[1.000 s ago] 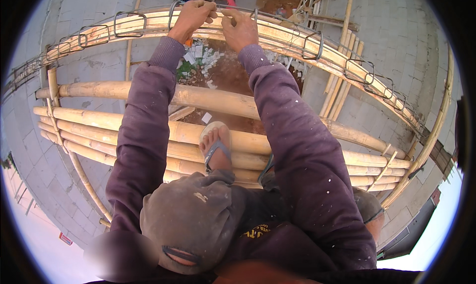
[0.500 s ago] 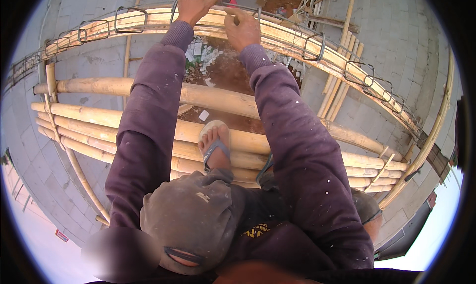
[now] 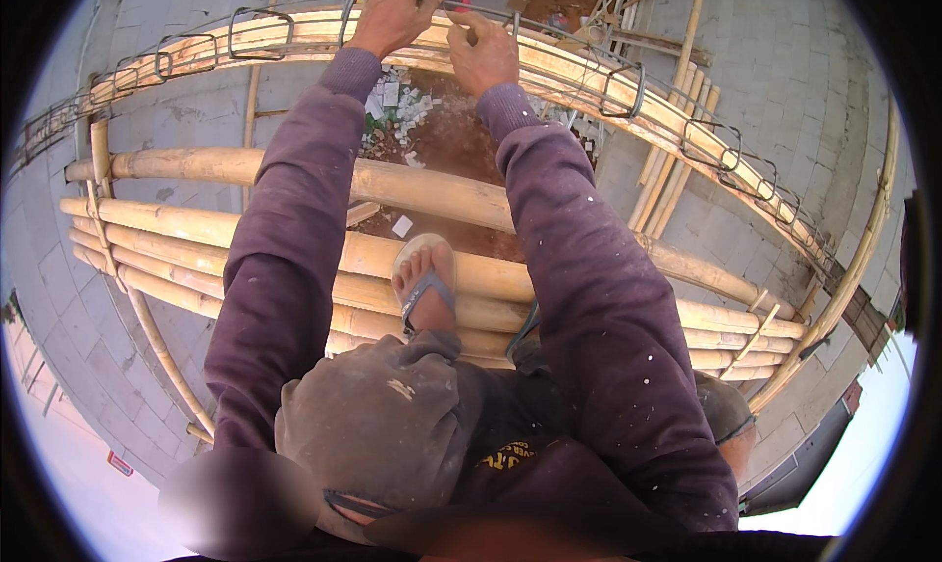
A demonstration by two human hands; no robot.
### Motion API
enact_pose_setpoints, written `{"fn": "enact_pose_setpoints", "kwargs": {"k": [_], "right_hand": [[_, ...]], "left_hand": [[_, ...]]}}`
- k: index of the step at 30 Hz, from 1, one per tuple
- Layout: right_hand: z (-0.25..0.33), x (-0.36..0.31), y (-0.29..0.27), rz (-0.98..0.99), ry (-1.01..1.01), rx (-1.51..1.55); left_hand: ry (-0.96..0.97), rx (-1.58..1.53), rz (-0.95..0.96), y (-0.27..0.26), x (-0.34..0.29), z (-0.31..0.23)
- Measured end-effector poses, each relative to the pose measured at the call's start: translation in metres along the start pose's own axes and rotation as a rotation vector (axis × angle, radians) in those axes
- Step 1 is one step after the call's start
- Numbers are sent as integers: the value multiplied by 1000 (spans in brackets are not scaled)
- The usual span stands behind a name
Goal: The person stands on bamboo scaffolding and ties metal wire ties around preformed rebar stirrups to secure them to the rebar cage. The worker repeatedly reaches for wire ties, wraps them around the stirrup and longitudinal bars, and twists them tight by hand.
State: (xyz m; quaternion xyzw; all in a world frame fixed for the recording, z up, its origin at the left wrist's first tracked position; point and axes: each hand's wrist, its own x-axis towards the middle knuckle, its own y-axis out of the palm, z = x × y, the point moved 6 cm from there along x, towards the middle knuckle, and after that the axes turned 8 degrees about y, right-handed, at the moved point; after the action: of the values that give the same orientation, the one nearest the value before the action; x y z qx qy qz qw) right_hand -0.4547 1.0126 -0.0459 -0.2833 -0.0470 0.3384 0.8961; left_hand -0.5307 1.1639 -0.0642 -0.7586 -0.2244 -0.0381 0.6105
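At the top of the view my left hand (image 3: pixel 397 14) reaches over a long beam of pale wooden planks (image 3: pixel 569 66). Its thumb and fingers pinch together beside a thin dark steel bar, and what lies between them is too small to make out. Close to its right, my right hand (image 3: pixel 487 56) rests over the planks with curled fingers; whatever it grips is hidden. Bent steel stirrups (image 3: pixel 638 93) loop around the planks on both sides of my hands. One dark stirrup (image 3: pixel 346 20) stands just left of my left hand.
Several thick bamboo poles (image 3: pixel 432 184) run across below me, and my sandalled foot (image 3: pixel 427 285) stands on them. Upright bamboo (image 3: pixel 868 258) rises at the right. Grey block walls (image 3: pixel 775 52) flank both sides. Far below lie reddish soil and white rubble (image 3: pixel 402 110).
Both hands have shifted slightly; the left wrist has turned a little and the right hand sits a bit farther right. The stirrup beside my left hand leans a little differently.
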Motion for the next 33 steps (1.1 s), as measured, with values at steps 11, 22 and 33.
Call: {"fn": "enact_pose_setpoints", "kwargs": {"k": [11,22,33], "right_hand": [[-2,1,2,3,1,-14],[0,0,0,24,6,-22],[0,1,1,20,-6,-26]], "left_hand": [[23,106,477,34,-2,13],[135,-191,191,-9,-5,4],[28,-120,244,-9,10,13]]}}
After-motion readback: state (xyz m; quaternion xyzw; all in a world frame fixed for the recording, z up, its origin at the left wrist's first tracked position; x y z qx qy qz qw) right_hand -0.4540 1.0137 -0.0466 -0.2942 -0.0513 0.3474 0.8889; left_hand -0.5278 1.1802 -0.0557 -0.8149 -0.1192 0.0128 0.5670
